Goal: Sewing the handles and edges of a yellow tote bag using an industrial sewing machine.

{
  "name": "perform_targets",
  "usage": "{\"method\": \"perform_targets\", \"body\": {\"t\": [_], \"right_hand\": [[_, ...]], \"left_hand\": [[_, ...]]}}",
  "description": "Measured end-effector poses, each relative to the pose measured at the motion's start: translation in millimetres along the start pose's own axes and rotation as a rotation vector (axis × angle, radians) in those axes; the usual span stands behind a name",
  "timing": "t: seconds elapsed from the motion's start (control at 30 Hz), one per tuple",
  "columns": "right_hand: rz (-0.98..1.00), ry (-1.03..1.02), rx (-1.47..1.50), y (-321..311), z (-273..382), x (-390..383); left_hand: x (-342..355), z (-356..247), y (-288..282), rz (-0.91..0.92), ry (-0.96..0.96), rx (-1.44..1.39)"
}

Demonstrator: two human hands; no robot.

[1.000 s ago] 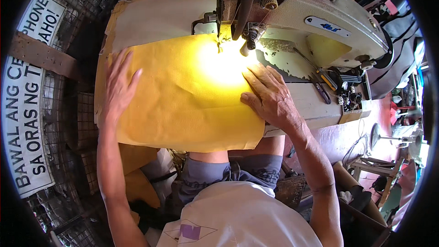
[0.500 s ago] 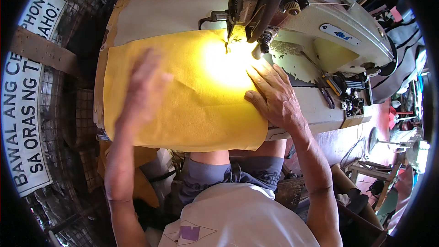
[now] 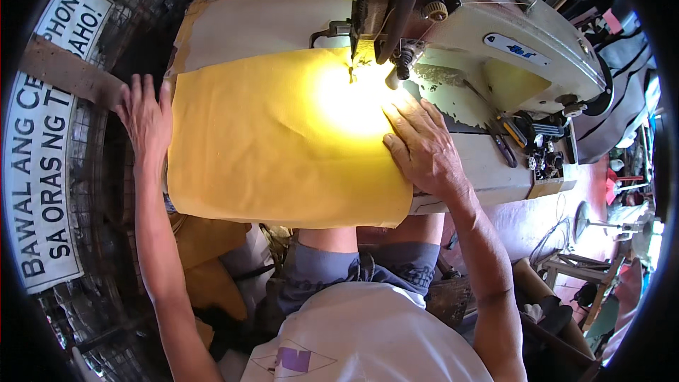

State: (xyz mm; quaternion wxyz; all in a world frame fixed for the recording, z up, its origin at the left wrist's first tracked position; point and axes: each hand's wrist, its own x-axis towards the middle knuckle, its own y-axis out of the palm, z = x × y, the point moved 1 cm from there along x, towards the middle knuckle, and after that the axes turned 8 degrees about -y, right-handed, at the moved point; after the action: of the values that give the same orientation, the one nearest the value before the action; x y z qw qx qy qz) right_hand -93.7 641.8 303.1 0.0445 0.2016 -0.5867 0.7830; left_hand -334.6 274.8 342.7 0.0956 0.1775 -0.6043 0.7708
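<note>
Nearest the viewer, at the bottom, is the person's own white shirt (image 3: 353, 332), then grey shorts (image 3: 318, 269). Above the lap, a wide yellow sheet (image 3: 269, 163) of smooth, pliable-looking material lies on a sewing table, its near edge overhanging toward the knees. The right hand (image 3: 426, 152) rests palm down on the sheet's right side, fingers extended, pressing rather than gripping. The left hand (image 3: 147, 124) is spread wide just at the sheet's left edge, grasping nothing; whether it touches that edge cannot be told.

Farther on, the sheet's far edge reaches the presser foot (image 3: 351, 71) of a cream sewing machine (image 3: 460, 28), under a bright lamp glow. As a judgement, the positioning looks largely done, with the sheet nearly flat and up to the foot. No seam can be made out on its visible face, so the stitching there appears left to do, though glare hides the spot beside the foot.
</note>
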Motion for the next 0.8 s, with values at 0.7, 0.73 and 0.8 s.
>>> {"method": "perform_targets", "body": {"t": [0.7, 0.73, 0.8], "right_hand": [[0.030, 0.007, -0.037, 13, -5, 11], [0.012, 0.009, -0.040, 13, -5, 10], [0.018, 0.006, -0.034, 14, -6, 8]], "left_hand": [[-50, 36, 36, 0.279, 0.366, -0.508], [-49, 37, 36, 0.280, 0.378, -0.521], [-47, 37, 37, 0.283, 0.395, -0.534]]}}
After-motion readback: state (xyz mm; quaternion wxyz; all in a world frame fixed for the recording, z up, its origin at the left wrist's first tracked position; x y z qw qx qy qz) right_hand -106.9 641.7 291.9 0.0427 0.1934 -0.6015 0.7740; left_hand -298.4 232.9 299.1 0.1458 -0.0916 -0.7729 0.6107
